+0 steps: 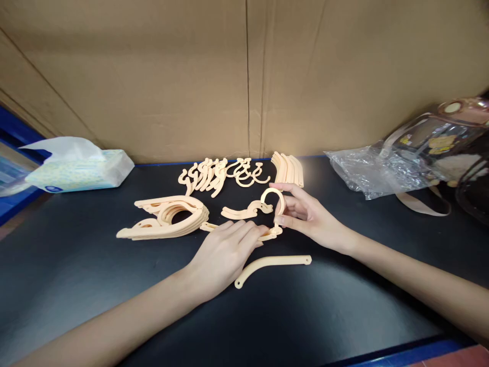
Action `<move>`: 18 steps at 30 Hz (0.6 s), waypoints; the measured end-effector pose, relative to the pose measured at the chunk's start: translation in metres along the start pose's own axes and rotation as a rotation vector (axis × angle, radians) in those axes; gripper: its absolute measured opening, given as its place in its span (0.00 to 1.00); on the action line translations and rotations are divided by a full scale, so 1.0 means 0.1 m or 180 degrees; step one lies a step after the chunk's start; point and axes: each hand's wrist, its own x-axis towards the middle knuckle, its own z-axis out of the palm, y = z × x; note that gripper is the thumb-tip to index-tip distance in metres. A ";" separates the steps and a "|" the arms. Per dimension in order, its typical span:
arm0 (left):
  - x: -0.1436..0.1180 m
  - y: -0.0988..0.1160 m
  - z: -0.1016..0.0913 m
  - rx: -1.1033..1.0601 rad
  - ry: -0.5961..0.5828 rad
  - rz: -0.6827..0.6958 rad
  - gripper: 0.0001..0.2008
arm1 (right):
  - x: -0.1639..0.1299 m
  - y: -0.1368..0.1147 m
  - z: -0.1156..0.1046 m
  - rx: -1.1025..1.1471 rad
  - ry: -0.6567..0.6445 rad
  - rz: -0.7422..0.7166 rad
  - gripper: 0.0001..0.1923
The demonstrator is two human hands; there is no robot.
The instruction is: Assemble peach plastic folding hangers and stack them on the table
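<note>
My right hand (300,211) pinches a cream plastic hanger hook (282,196) between thumb and fingers, its curve standing upright. The hook's lower end meets the end of a hanger arm (272,233); whether they are locked together I cannot tell. Over that arm lies my left hand (228,250), fingers closed on it and hiding most of its length. Just beyond the hands rest a few short curved pieces (239,211). A single long curved hanger arm (273,261) lies nearer to me, close beside my left hand.
Left of my hands is a stack of folded hangers (179,224). Farther back lie several short arms (208,176), loose hooks (246,173) and long arms (288,169). A tissue pack (82,171) stands at left; a plastic bag (370,171) and a clear bag (439,142) at right.
</note>
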 end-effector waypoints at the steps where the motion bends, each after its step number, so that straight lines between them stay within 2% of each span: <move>1: 0.00 0.00 0.00 0.0010 0.0017 0.0003 0.08 | 0.00 0.00 0.00 -0.0030 0.0014 -0.0044 0.26; 8: -0.01 0.00 0.03 0.0055 0.0009 -0.0018 0.09 | 0.01 0.02 0.00 -0.0283 0.0093 -0.0286 0.24; 14: 0.00 0.00 0.02 0.0061 0.0093 0.0005 0.09 | 0.01 0.04 0.01 -0.0253 0.0132 -0.0209 0.25; 18: 0.01 0.01 0.01 -0.0002 0.0095 0.0000 0.09 | 0.02 0.04 0.00 0.0118 0.0023 0.0012 0.25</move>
